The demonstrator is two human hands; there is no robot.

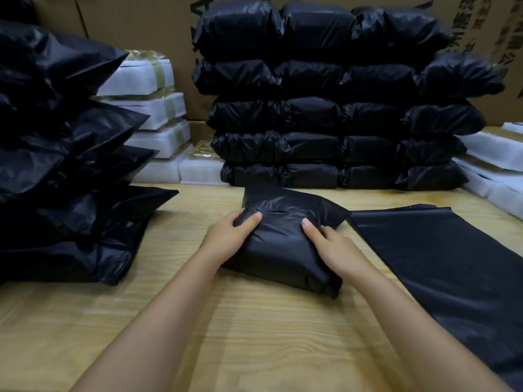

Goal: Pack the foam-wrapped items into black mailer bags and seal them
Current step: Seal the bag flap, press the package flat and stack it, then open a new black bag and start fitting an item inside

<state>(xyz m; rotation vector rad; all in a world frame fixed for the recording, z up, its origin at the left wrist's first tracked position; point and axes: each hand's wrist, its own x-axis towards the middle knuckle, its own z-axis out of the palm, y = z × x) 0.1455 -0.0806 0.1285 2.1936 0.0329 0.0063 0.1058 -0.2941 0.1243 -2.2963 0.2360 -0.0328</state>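
A filled black mailer bag point(283, 239) lies on the wooden table point(254, 335) in front of me, its content hidden inside. My left hand point(232, 236) grips its left edge, thumb on top and fingers curled round the side. My right hand point(331, 244) holds the right side, thumb pressing on top, fingers tucked at the folded flap. Flat empty black mailer bags point(452, 264) lie to the right. Foam-wrapped items point(158, 108) are stacked at the back left, and more foam-wrapped items point(495, 171) at the right edge.
A tall stack of sealed black packages point(339, 108) stands right behind the bag. A pile of filled black bags point(56, 165) occupies the left side. Cardboard boxes point(141, 24) form the back wall.
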